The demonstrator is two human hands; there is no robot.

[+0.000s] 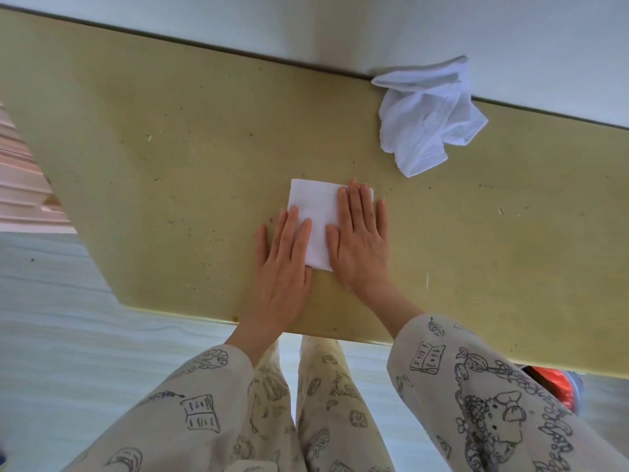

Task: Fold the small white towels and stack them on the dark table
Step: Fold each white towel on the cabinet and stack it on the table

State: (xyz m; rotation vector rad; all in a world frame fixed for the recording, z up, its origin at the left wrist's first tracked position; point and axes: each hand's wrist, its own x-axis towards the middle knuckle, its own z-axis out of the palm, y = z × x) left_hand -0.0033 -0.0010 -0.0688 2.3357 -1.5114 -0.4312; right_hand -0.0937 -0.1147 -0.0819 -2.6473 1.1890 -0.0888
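My left hand (284, 264) and right hand (362, 238) press flat, fingers straight, on the folded towel (318, 212) to crease it. Beyond it, a crumpled towel (427, 119) waits.

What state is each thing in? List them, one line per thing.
Folded towel: folded flat into a rectangle, lying on the table, pressed under both hands.
Crumpled towel: unfolded, bunched at the table's far edge, untouched.
Left hand: flat, fingers straight, on the folded towel's left side.
Right hand: flat, fingers straight, on its right side.
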